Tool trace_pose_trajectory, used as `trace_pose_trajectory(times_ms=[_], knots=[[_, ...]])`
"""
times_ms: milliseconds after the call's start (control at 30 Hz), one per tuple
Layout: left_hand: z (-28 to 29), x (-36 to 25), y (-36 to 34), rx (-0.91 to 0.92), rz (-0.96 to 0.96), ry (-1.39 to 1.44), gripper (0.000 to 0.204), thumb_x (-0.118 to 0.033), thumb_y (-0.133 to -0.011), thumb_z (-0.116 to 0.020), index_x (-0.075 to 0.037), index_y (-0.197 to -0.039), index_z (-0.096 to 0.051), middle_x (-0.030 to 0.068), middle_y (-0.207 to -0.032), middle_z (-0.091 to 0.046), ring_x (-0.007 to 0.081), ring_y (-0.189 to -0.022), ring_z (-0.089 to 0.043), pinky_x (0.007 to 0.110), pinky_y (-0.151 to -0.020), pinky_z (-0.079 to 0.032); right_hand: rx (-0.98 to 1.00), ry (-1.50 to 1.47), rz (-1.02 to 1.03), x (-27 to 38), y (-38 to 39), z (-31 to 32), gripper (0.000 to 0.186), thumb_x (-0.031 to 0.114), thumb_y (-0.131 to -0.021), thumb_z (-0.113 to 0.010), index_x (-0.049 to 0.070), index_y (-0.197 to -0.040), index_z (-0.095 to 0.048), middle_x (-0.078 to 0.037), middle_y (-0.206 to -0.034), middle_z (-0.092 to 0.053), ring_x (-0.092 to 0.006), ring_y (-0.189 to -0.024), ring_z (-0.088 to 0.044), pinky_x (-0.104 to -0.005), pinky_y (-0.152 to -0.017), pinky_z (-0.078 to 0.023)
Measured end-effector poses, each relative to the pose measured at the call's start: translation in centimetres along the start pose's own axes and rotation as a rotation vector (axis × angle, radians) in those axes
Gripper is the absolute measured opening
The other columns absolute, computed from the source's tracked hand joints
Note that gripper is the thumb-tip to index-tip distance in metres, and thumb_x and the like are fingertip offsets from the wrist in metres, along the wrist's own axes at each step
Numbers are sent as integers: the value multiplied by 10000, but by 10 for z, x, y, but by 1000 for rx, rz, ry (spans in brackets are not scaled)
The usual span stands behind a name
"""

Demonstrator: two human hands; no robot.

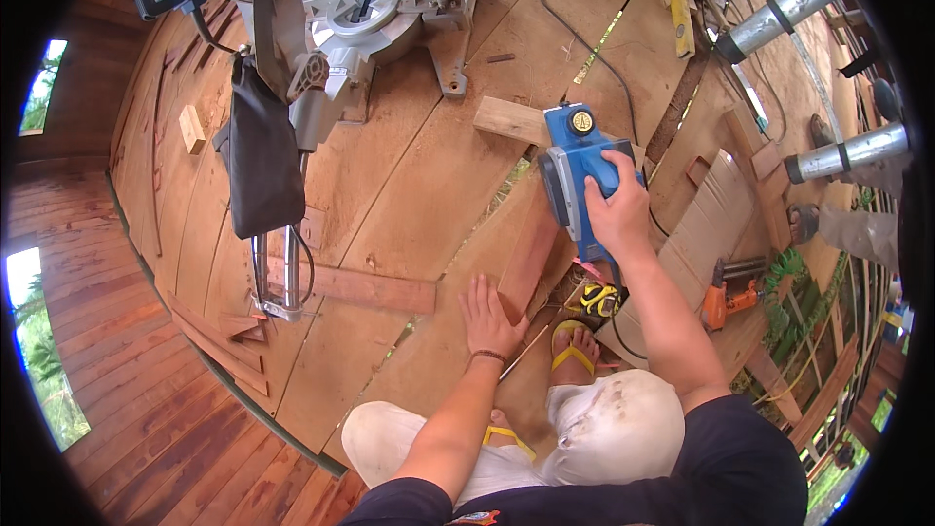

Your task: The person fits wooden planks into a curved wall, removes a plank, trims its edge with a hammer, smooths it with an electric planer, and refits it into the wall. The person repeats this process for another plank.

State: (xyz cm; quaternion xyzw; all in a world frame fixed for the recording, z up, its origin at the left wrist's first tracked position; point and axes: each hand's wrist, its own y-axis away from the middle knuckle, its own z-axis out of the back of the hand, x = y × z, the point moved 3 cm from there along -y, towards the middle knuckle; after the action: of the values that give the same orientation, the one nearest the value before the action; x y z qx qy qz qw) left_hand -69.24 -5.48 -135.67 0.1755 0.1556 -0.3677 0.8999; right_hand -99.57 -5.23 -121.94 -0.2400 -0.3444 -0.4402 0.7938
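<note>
A single head-worn fisheye view looks steeply down from above the person's own knees onto a plank floor (409,185). It is close enough that both forearms enter from the lower edge. Straight boards bow toward the dark round rim (the mitre saw (370,10) sits at the top, farthest off).

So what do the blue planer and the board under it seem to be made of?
The planer in the right hand looks like moulded plastic: uniform blue, smooth, slightly glossy. The board steadied by the left hand looks like bare reddish wood, matte, with lengthwise grain.
</note>
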Motion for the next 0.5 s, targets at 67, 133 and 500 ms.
trace_pose_trajectory(times_ms=[67,133,500], knots=[[1,0,0,-11,-6,-9,984,-388,-717,-824,23,-1480,-358,200,-1612,-315,371,-1542,-230,593,-1261,-155,-42,35,37,-5,-17,-4,377,149,-881,-723,69,-1221,-583,-251,-900,-717,-424,-834,-719,-488,-757,-554],[1,0,0,-55,-33,-19,990,-390,-713,-825,23,-1481,-357,201,-1611,-317,371,-1542,-231,592,-1262,-153,6,22,-52,-11,-53,-12,376,164,-879,-717,60,-1220,-597,-260,-919,-717,-432,-862,-714,-492,-782,-555],[-3,3,1,-22,-11,-27,958,-418,-716,-825,23,-1442,-381,200,-1620,-307,364,-1550,-207,605,-1260,-136,-14,80,-63,-4,-120,-20,391,242,-890,-703,89,-1237,-605,-250,-922,-723,-416,-925,-718,-470,-786,-561]])
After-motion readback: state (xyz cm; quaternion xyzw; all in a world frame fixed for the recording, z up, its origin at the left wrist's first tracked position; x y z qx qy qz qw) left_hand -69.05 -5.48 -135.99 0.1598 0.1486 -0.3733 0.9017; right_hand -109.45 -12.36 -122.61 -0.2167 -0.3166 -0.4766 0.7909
